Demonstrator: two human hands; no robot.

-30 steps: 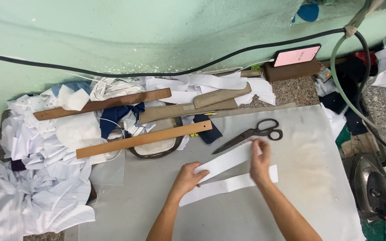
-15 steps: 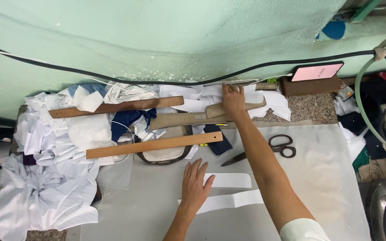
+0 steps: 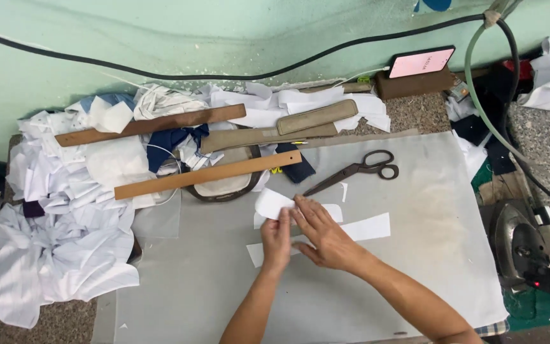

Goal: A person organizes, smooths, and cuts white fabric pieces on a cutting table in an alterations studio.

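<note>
My left hand (image 3: pixel 276 241) and my right hand (image 3: pixel 323 234) meet over white fabric strips on the grey work cloth (image 3: pixel 415 255). Both hands pinch a small rounded white fabric piece (image 3: pixel 270 202) that stands up above the strips. A long white strip (image 3: pixel 370 227) lies flat under the hands and runs to the right. Dark scissors (image 3: pixel 358 171) lie just beyond the hands, blades pointing left.
A wooden ruler (image 3: pixel 208 175) and a second wooden stick (image 3: pixel 151 125) lie on a heap of white and blue fabric scraps (image 3: pixel 65 210) at left. Padded tan templates (image 3: pixel 316 117) sit at the back. A phone (image 3: pixel 420 62) rests on a box; an iron (image 3: pixel 523 245) stands right.
My right hand has come back from the tan templates at the back to the strips. Both hands now hold up a small white piece that was not there before.
</note>
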